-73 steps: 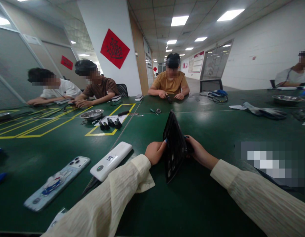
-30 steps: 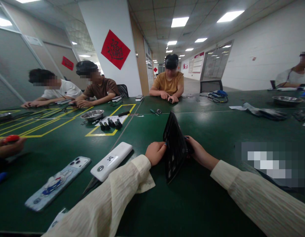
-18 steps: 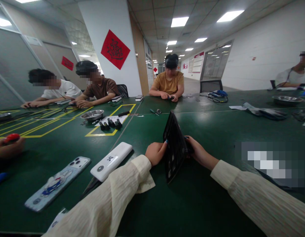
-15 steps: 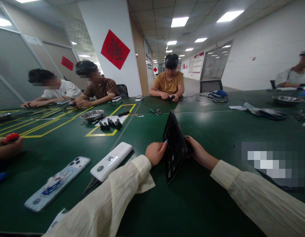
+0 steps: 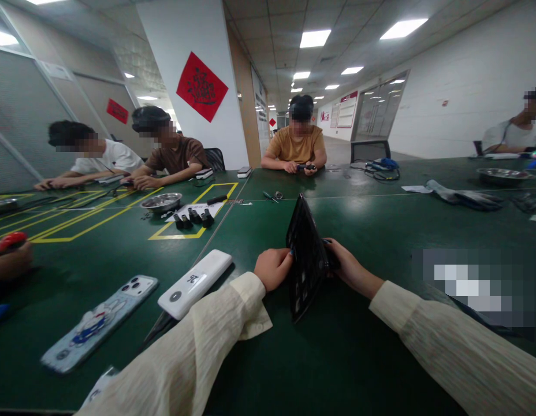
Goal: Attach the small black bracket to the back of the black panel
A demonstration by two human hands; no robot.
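Observation:
Between my hands a thin black panel [image 5: 309, 254], its kind unclear, stands on edge above the green tabletop. Greyish patches show on its dark face, which is turned to the left. My left hand [image 5: 274, 268] is closed at the panel's left side, the thumb pressed on that face. From the right, my right hand [image 5: 354, 267] grips the other side; its fingertips are partly hidden behind the panel. Beside my left forearm lie a white power bank [image 5: 196, 283] marked 26 and a phone [image 5: 101, 323] in a blue cartoon case.
A metal bowl [image 5: 162, 202] and several black cylindrical parts [image 5: 194, 218] are at the left, by yellow tape. Small tools [image 5: 272, 196] lie farther ahead. Gloves [image 5: 465, 195] lie at the right. Another person's hand [image 5: 12, 260] holds a red object at the left edge; people sit opposite.
The panel and both my hands stay almost in place; my left thumb has shifted slightly on the panel. The person opposite now holds a dark object more level.

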